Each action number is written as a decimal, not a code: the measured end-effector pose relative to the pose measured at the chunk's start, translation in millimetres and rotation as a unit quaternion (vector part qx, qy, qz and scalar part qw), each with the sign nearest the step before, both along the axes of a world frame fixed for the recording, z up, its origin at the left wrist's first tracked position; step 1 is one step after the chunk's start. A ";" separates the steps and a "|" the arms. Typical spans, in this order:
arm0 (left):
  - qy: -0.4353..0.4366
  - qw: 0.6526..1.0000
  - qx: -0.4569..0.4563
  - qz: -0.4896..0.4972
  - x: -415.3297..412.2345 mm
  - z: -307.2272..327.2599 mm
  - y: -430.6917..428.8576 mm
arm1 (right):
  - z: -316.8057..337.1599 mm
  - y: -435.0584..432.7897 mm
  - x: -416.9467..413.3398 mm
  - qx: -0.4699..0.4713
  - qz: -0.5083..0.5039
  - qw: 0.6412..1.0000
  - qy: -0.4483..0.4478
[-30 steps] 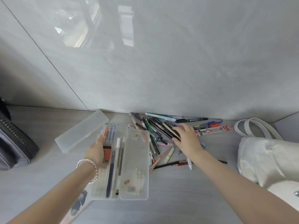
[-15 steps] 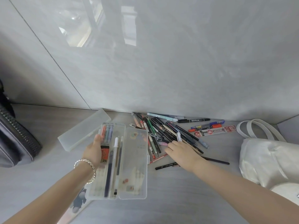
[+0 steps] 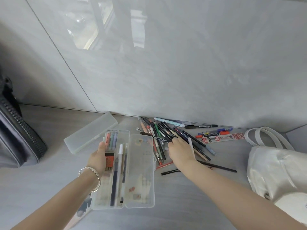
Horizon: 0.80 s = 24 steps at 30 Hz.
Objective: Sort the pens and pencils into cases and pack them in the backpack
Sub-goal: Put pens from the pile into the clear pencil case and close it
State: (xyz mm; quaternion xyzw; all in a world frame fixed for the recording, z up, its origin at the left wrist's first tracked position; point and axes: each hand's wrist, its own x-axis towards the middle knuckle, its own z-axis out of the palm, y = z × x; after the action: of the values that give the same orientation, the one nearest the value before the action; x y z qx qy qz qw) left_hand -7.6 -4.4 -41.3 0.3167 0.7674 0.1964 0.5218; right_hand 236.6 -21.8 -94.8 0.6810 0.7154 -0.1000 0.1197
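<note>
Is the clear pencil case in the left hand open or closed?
Open. The clear pencil case has its lid folded flat to the right, and pens lie exposed inside. The left hand holds its edge.

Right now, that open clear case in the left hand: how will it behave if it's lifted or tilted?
The open clear case looks like thin rigid plastic, so probably light and stiff. Its lid lies flat open and may swing on its hinge. The pens inside lie loose and would likely slide or roll out. The left hand grips one edge only.
</note>
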 end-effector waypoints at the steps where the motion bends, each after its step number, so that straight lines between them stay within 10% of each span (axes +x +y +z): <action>1: -0.007 1.000 -0.002 0.000 0.3 1.1 -1.5 | -1.9 0.5 0.8 -0.005 -0.028 1.000 0.013; 5: -0.039 0.999 0.004 0.012 9.1 8.0 -11.0 | 32.7 -6.8 2.7 0.029 -0.158 0.975 0.154; 11: -0.078 0.993 0.037 0.079 35.4 12.2 -20.8 | 109.1 -44.5 -44.8 -0.011 -0.149 0.833 0.533; 18: -0.075 0.993 0.038 0.078 47.3 16.1 -23.8 | 95.5 -67.6 -81.7 0.029 -0.016 0.896 0.442; 24: -0.083 0.990 0.022 0.114 42.2 4.3 -23.4 | 102.3 -75.9 -78.4 0.061 -0.068 0.863 0.496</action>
State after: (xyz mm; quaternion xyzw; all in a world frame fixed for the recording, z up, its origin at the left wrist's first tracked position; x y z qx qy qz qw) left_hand 34.6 -27.8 -37.1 0.2215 0.7476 0.2971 0.5511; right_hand 158.2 -97.7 7.5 0.5943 0.6369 -0.3889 -0.2999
